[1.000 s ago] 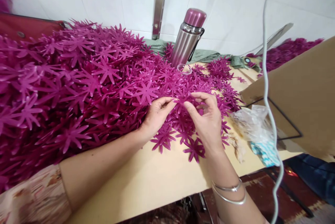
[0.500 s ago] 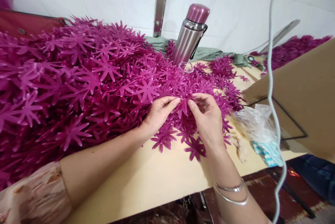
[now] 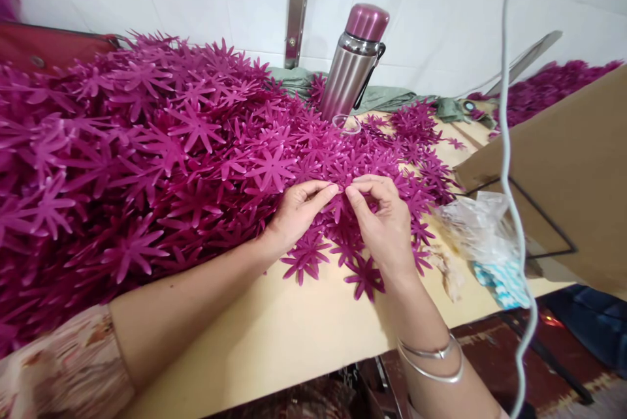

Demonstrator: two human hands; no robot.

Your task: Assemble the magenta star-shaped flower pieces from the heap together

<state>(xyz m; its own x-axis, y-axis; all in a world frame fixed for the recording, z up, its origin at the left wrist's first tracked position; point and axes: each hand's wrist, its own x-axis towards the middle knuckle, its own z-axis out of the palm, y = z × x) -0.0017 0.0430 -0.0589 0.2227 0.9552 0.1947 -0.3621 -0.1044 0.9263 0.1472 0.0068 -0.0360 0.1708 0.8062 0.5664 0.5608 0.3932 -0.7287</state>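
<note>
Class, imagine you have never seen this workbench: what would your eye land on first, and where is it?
A huge heap of magenta flower pieces covers the left and middle of the table. At its near edge, the left hand and right hand pinch one flower piece between their fingertips. Behind them, a steel flask with a magenta cap stands by the white tiled wall.

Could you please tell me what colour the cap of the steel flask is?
The cap is a metallic purple-pink, seen best in the head view.
</note>
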